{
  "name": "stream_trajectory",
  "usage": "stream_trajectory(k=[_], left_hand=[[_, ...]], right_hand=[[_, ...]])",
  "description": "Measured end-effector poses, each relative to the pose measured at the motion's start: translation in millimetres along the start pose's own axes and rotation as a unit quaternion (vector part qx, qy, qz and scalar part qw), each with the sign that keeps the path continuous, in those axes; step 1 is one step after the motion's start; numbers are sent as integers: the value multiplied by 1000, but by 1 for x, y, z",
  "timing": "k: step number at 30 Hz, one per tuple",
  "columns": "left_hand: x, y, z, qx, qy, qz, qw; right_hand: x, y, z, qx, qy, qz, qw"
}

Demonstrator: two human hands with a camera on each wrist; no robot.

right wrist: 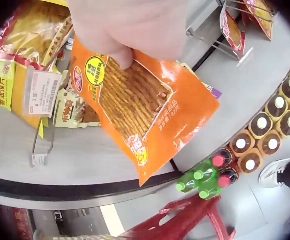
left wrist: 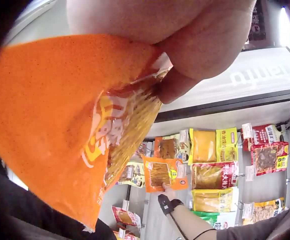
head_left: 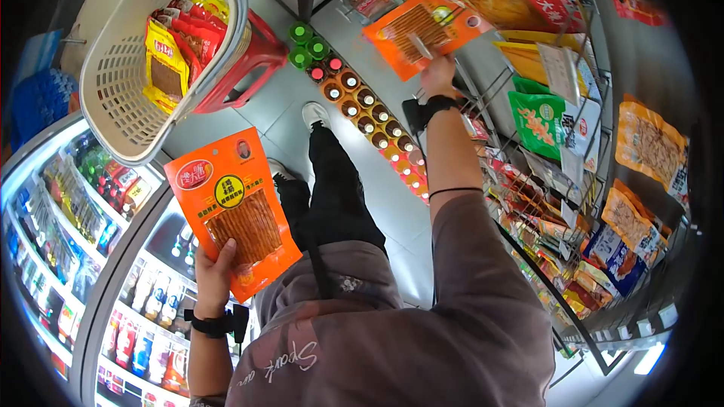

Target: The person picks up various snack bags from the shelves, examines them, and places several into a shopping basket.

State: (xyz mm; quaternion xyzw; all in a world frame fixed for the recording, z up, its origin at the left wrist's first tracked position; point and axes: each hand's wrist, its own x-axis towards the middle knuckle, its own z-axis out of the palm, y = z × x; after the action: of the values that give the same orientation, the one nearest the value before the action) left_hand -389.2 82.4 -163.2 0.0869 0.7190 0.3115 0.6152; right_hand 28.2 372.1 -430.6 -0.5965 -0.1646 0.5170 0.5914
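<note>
My left hand (head_left: 213, 275) grips an orange snack packet (head_left: 253, 218) by its lower edge, thumb across the front. The packet has a clear window over brown strips and a round yellow label. In the left wrist view its plain orange back (left wrist: 50, 115) faces the camera. My right hand (head_left: 439, 79) pinches a similar orange packet (right wrist: 135, 100) at the wire display rack. A metal hook overlaps that packet in the head view. In the right wrist view the thumb presses on its window, and a pale snack packet (right wrist: 72, 107) shows partly behind it.
A cream basket (head_left: 113, 98) with red and yellow packets stands on a red stool (head_left: 253, 64). Several bottles (head_left: 351, 109) line the floor along the rack. More packets hang on the rack (head_left: 520, 83) at right. A lit drinks cooler (head_left: 113, 279) stands at left.
</note>
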Motion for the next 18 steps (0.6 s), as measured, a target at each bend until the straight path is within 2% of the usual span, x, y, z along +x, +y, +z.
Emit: stream_trajectory(k=[1, 4, 6, 7, 8, 9, 11, 12, 13, 14, 15, 16, 18], left_hand=[[0, 1, 1, 3, 5, -21, 1000], [2, -8, -2, -22, -12, -15, 1000], [2, -8, -1, -29, -18, -30, 999], [4, -6, -1, -36, -25, -40, 998], [5, -5, 1, -36, -26, -39, 998], [6, -4, 5, -33, -34, -16, 999], [7, 0, 9, -28, -53, 9, 998], [8, 2, 10, -27, -53, 12, 998], [8, 2, 12, -33, -60, 5, 998], [9, 3, 13, -39, -66, -2, 997], [10, 7, 16, -24, -72, -2, 997], [11, 8, 19, -23, -73, -2, 997], [14, 7, 25, -16, -109, 21, 994]], right_hand=[[9, 0, 2, 14, 30, 21, 999], [38, 12, -10, 75, 34, 34, 996], [45, 42, -36, 54, 32, 31, 998], [44, 58, -53, 3, 45, 85, 995], [36, 59, -53, -46, 58, 137, 988], [20, 67, -51, -114, 85, 147, 979], [-1, 93, -80, -82, 19, 189, 978], [-59, 69, -35, -158, 36, 162, 973], [-103, 54, -13, -176, -44, 152, 972], [-134, 48, 2, -169, -140, 184, 958], [-162, 37, 19, -207, -270, 232, 911], [-203, 19, 43, -99, -316, 306, 893], [-260, 8, 62, -45, -442, 325, 835]])
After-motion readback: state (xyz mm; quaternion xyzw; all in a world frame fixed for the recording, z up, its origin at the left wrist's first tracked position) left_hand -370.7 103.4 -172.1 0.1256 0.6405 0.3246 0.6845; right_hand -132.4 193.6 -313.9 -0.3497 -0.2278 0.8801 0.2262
